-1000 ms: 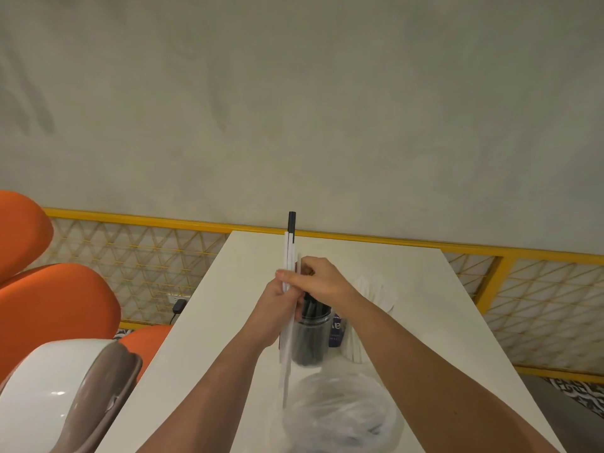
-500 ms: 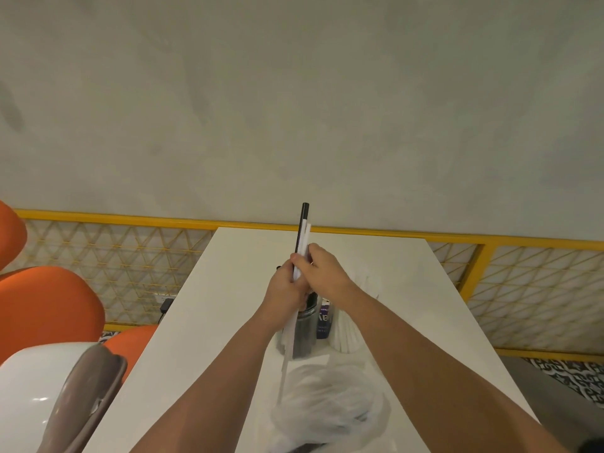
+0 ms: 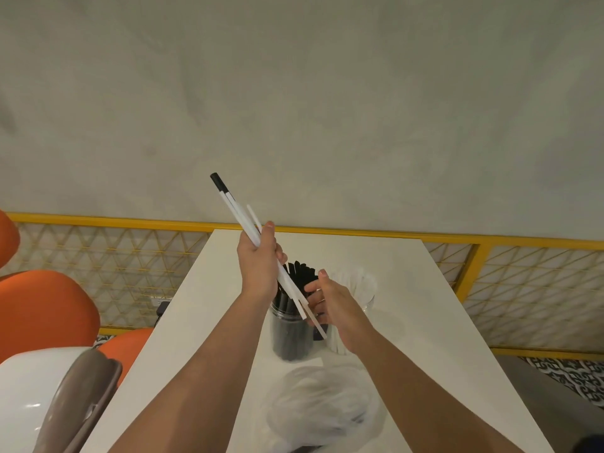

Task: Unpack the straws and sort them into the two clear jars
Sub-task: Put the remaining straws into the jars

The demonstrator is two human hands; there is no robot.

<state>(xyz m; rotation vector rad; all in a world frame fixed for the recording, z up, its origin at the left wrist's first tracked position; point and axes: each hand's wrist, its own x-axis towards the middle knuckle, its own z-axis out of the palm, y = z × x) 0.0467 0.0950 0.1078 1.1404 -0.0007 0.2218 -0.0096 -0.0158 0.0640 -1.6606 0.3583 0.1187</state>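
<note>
Wrapped straw (image 3: 243,220) held aloft over the table, tilted, upper end leaning to the left and away; black tip pokes out of the white paper sleeve at the top, the rest still covered. A second thin white strip, loose wrapper or another straw, cannot tell which, runs alongside it and extends lower. Left hand (image 3: 260,263) closed in a fist around the middle of the straw, thumb up along the shaft. Lower ends of the white pieces reach down in front of the jars to the right hand (image 3: 330,300), whose fingers are curled loosely with thumb and forefinger near the lower end; whether they actually pinch it cannot be told. Directly beneath the hands, a clear jar of black straws (image 3: 291,328), upright, packed full, tips fanning out above the rim. Just beside it to the right, touching or nearly so, a second clear jar of white straws (image 3: 358,289), partly hidden by the right wrist. Nearer the camera, a crumpled clear plastic bag (image 3: 323,416) lies on the white table (image 3: 425,305), something dark showing inside. Beyond the table's far edge, a yellow railing (image 3: 359,232) with lattice mesh against a grey wall. Orange seats (image 3: 42,308) at left, a white and grey chair back (image 3: 49,397) in the lower left corner.
</note>
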